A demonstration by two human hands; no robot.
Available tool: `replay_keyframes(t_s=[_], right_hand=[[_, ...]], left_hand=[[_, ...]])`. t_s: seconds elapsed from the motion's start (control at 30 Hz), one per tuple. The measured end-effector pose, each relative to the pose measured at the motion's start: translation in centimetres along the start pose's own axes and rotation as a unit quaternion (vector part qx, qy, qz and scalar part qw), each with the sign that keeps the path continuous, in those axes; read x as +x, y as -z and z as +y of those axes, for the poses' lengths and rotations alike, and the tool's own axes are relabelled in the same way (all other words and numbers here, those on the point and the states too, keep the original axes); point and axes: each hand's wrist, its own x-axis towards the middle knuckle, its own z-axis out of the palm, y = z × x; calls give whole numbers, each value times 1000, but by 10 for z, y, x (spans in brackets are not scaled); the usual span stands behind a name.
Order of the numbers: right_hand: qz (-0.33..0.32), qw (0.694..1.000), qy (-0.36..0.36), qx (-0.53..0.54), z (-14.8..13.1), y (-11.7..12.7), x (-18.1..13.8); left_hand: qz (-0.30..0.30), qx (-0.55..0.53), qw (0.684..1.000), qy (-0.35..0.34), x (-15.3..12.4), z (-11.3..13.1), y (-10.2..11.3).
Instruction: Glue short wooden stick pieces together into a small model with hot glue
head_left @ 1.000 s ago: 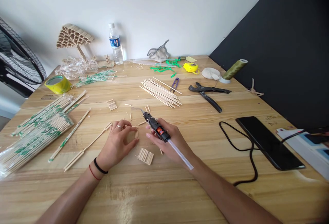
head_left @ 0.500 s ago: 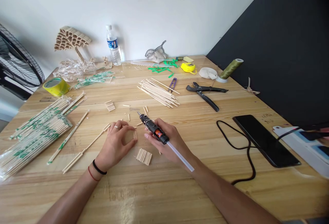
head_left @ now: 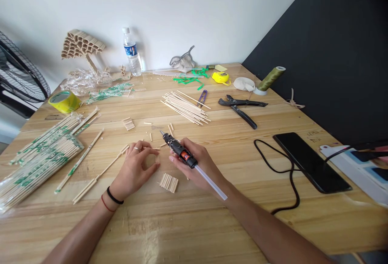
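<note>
My right hand (head_left: 198,163) is wrapped around a black glue gun (head_left: 178,149), its nozzle pointing away and to the left. A clear glue stick (head_left: 211,182) sticks out of its back end. With thumb and forefinger curled, my left hand (head_left: 137,167) pinches a small row of short wooden sticks (head_left: 157,158) on the table. Just below, between the hands, lies a joined panel of short sticks (head_left: 169,182). Another small panel (head_left: 128,123) lies farther back, and loose short pieces (head_left: 150,137) are scattered near the nozzle.
Long bare sticks (head_left: 185,108) lie mid-table beside purple snips (head_left: 202,98) and black cutters (head_left: 241,108). Wrapped chopsticks (head_left: 42,167) cover the left side. A phone (head_left: 312,162) with its cable (head_left: 295,191) and a power strip (head_left: 360,171) are at right. A bottle (head_left: 132,53) stands behind.
</note>
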Motion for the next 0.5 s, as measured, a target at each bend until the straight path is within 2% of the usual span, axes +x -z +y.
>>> replay_keyframes(t_s=[0.5], right_hand=[[-3,1000,3,-18,0,-1,1]], left_hand=[[7,-12,999,43,3,0,2]])
